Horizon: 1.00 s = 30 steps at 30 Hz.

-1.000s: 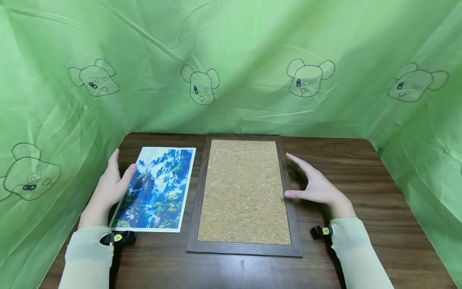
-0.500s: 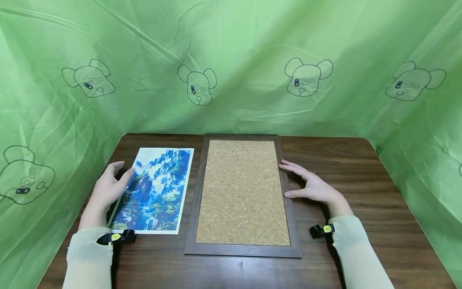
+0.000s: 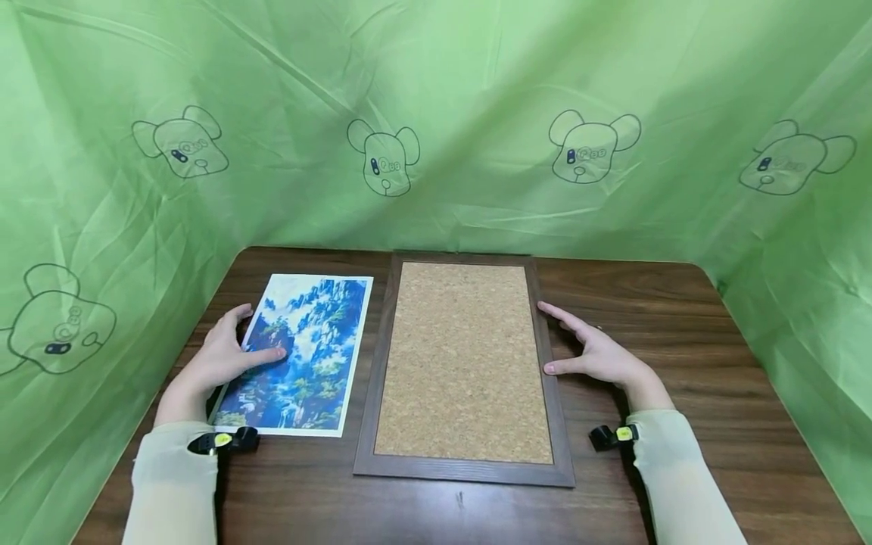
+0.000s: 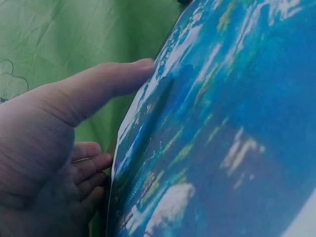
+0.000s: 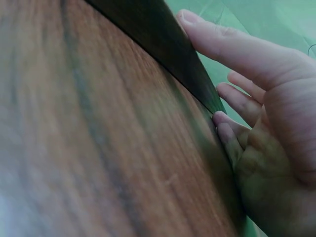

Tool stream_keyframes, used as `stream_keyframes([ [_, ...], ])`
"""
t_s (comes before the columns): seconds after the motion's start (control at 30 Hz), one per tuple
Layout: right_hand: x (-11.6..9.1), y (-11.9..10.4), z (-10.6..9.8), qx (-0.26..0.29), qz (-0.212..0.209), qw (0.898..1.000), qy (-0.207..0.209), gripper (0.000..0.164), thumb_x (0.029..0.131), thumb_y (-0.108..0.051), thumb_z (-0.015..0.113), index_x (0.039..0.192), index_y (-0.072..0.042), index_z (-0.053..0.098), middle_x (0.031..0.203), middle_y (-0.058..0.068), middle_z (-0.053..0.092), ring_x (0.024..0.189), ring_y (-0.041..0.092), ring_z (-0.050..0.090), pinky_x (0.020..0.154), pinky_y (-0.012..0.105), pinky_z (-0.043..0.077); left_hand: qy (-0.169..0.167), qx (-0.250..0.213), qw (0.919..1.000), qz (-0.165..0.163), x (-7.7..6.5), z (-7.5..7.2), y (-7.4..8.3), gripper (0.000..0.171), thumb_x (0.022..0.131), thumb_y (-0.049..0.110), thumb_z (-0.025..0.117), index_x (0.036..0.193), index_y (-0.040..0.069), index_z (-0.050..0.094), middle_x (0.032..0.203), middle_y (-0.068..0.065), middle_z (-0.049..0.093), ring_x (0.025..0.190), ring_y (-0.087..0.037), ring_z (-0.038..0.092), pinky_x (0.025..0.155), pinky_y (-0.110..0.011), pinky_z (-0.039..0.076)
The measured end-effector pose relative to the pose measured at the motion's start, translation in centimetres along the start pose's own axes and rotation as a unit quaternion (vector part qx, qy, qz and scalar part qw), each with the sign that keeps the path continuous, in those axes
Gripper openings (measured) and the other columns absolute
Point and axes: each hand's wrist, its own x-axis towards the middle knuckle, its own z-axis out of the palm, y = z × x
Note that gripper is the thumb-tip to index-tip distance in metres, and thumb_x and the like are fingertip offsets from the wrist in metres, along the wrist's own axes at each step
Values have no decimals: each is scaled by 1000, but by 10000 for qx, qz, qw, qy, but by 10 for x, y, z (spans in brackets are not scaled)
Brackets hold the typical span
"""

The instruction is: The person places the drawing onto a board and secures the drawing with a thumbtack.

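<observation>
A blue landscape print (image 3: 323,341) with a white border lies on the dark wooden table. My left hand (image 3: 221,354) is at its left edge, the thumb reaching over the picture and the fingers bent beside the edge. In the left wrist view the left fingertips (image 4: 101,160) sit close to the paper's edge; a firm grip does not show. Right of the print is a cork board (image 3: 466,363) in a dark wooden frame. My right hand (image 3: 602,356) touches the frame's right side with thumb and fingertips, fingers spread. In the right wrist view the thumb rests against the frame (image 5: 158,39).
The wood-grain table (image 3: 681,363) has rounded back corners. Behind it and at both sides hangs a green curtain (image 3: 477,91) with printed bear heads. A narrow strip of table separates the print from the cork board. Small black cameras (image 3: 241,440) are worn at both wrists.
My left thumb has moved from the print's left edge onto its face, and the left fingers have bent. My right fingertips stay at the frame's side. Print and board look unmoved.
</observation>
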Motion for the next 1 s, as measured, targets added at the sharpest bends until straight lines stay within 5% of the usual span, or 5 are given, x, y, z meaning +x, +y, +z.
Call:
stream_keyframes([
  [0.13,0,-1,0,-3,-46,10000,-2,109,89,-34,95,175,-36,27,181,0,24,160,51,26,124,73,22,-169,426,9989,10,1,0,2,145,81,57,95,174,-1,0,171,-42,12,154,-66,17,113,-83,28],
  [0.3,2,-1,-1,21,-204,9998,4,109,90,-29,94,176,-30,27,181,-3,25,162,46,26,126,66,23,-184,314,9993,-84,1,-1,2,145,81,58,95,174,-2,1,172,-41,15,154,-64,20,115,-81,28],
  [0.57,3,1,-2,159,-546,9984,67,108,90,-19,94,175,-20,28,181,2,27,164,39,23,120,11,23,-86,46,9997,-239,3,-1,10,153,80,58,96,173,1,-12,177,-31,15,157,-63,16,118,-81,24],
  [0.8,5,3,-1,585,-568,9967,33,119,87,-12,95,177,-16,17,180,7,29,165,39,20,122,14,22,151,123,9991,-376,1,-1,18,152,85,51,95,171,5,-22,176,-28,25,156,-63,20,116,-81,27],
  [1.0,4,4,1,666,-492,9966,29,121,87,-11,94,178,-18,15,180,6,29,164,41,19,122,18,21,665,51,9974,-259,-2,1,27,112,97,18,86,176,5,7,165,-35,41,144,-63,41,108,-78,39],
])
